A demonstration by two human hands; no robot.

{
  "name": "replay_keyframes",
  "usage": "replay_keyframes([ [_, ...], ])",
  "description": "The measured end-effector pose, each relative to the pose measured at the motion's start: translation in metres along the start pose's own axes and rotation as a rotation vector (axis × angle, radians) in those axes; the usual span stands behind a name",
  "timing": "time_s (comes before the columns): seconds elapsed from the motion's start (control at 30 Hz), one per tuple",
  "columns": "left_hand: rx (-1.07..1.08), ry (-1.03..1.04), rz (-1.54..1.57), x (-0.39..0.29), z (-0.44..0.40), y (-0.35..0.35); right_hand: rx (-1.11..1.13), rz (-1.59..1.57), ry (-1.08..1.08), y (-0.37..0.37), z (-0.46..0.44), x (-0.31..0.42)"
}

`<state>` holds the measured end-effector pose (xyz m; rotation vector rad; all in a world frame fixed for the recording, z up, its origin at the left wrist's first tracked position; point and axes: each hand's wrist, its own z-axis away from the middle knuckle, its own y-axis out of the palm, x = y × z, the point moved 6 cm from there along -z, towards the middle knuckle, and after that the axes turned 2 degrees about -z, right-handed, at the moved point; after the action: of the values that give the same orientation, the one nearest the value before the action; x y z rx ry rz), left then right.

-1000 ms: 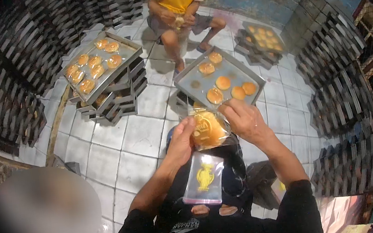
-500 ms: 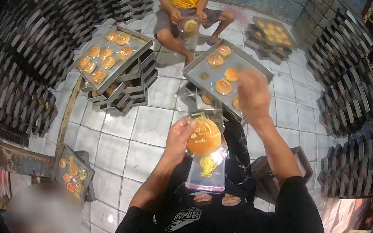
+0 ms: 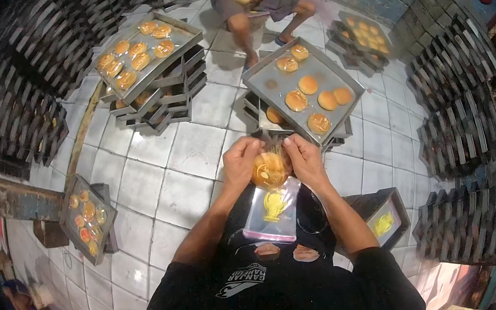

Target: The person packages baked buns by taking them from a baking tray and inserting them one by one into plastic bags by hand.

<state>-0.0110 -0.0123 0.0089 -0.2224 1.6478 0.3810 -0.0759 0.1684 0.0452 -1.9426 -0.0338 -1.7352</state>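
Observation:
A round golden bun (image 3: 269,171) sits inside a clear printed plastic bag (image 3: 271,145) above my lap. My left hand (image 3: 241,167) pinches the bag's upper left side, and my right hand (image 3: 307,158) pinches its upper right side. Beneath the bun, a flat stack of clear plastic bags (image 3: 271,210) with yellow print rests on my lap. Just beyond my hands stands a metal tray (image 3: 332,76) on a stack of trays, holding several buns; some look wrapped, while one bare-looking bun (image 3: 308,85) lies near its middle.
At left, a stack of trays (image 3: 189,38) carries several wrapped buns. A smaller tray (image 3: 91,246) with buns is lower left, and an open box (image 3: 361,208) with a yellow-printed packet sits at my right. A co-worker (image 3: 261,0) sits opposite. Tall tray stacks (image 3: 473,221) line the sides.
My right hand has come down from over the tray to the bag's upper right side. The left hand still grips the bag. The co-worker's hands have moved, and my view has shifted slightly.

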Motion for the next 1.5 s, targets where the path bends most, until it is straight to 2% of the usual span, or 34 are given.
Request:
replay_keyframes([
  [0.13,-0.012,0.093,0.039,0.004,-0.002,0.006,-0.055,-0.133,0.036,0.006,0.006,0.002],
  [0.2,-0.031,0.063,-0.018,0.013,-0.005,0.002,-0.071,-0.191,-0.024,0.007,0.008,-0.003],
  [0.3,-0.052,0.052,-0.015,0.017,-0.008,0.0,-0.028,-0.145,0.023,0.008,0.009,-0.021],
  [0.43,-0.078,0.0,0.094,0.011,-0.004,-0.001,0.006,-0.065,0.005,0.007,0.012,0.004],
  [0.5,-0.077,0.039,0.091,-0.001,0.003,-0.002,-0.046,0.154,-0.199,-0.002,0.016,0.047],
  [0.53,-0.079,0.087,0.093,-0.012,0.003,-0.003,-0.046,0.149,-0.203,-0.005,0.013,0.061],
  [0.6,-0.111,0.035,-0.025,-0.057,-0.001,-0.006,-0.185,0.252,-0.46,-0.013,0.02,0.094],
  [0.63,-0.137,-0.021,-0.141,-0.066,0.002,-0.008,-0.134,0.229,-0.328,-0.013,0.002,0.069],
  [0.67,-0.128,-0.019,-0.148,-0.057,0.002,-0.01,-0.144,0.224,-0.325,-0.019,-0.002,0.058],
  [0.73,-0.27,0.335,-0.35,-0.055,-0.01,-0.029,-0.016,-0.311,0.177,-0.021,-0.024,0.02],
  [0.77,-0.221,0.299,-0.34,-0.058,0.002,-0.032,0.035,-0.425,0.257,-0.014,-0.013,0.019],
  [0.8,-0.222,0.277,-0.345,-0.05,0.018,-0.039,0.041,-0.427,0.279,-0.008,0.004,0.004],
  [0.87,-0.149,0.118,-0.264,-0.015,0.038,-0.049,0.112,-0.226,0.295,0.005,0.03,-0.035],
  [0.93,-0.095,0.054,-0.241,0.019,0.053,-0.055,0.209,-0.303,0.494,0.026,0.064,-0.067],
  [1.0,-0.078,-0.325,0.129,0.048,0.063,-0.056,0.23,-0.346,0.514,0.038,0.082,-0.076],
  [1.03,-0.047,-0.366,0.226,0.052,0.06,-0.056,0.133,-0.433,0.515,0.039,0.088,-0.066],
  [1.07,-0.047,-0.38,0.222,0.047,0.055,-0.053,0.031,-0.515,0.511,0.039,0.092,-0.056],
  [1.1,-0.009,-0.294,0.168,0.035,0.044,-0.046,-0.033,-0.677,0.5,0.039,0.089,-0.047],
  [1.13,0.031,-0.204,0.118,0.021,0.035,-0.037,-0.042,-0.675,0.499,0.037,0.085,-0.041],
  [1.2,0.104,-0.168,0.16,0.015,0.023,-0.017,0.007,-0.765,0.413,0.032,0.067,-0.024],
  [1.27,0.072,-0.041,0.255,0.008,0.007,0.0,-0.05,-0.54,0.338,0.014,0.035,-0.018],
  [1.3,-0.039,-0.117,0.299,0.007,-0.003,0.005,-0.115,-0.375,0.369,0.0,0.015,-0.001],
  [1.33,-0.039,-0.116,0.298,0.011,-0.011,0.005,-0.256,-0.276,0.076,-0.01,-0.01,-0.004],
  [1.37,-0.073,-0.161,0.26,0.02,-0.017,0.002,-0.251,-0.106,0.073,-0.021,-0.036,-0.01],
  [1.4,-0.106,-0.205,0.222,0.025,-0.02,0.0,-0.269,0.084,-0.046,-0.027,-0.071,-0.011],
  [1.43,-0.037,-0.154,0.141,0.021,-0.014,0.002,-0.286,0.275,-0.172,-0.031,-0.098,-0.013],
  [1.47,-0.04,-0.144,0.142,0.018,-0.002,-0.001,-0.287,0.275,-0.183,-0.035,-0.11,-0.029],
  [1.5,0.09,0.018,-0.148,0.004,0.011,0.003,-0.247,0.352,-0.187,-0.036,-0.124,-0.047],
])
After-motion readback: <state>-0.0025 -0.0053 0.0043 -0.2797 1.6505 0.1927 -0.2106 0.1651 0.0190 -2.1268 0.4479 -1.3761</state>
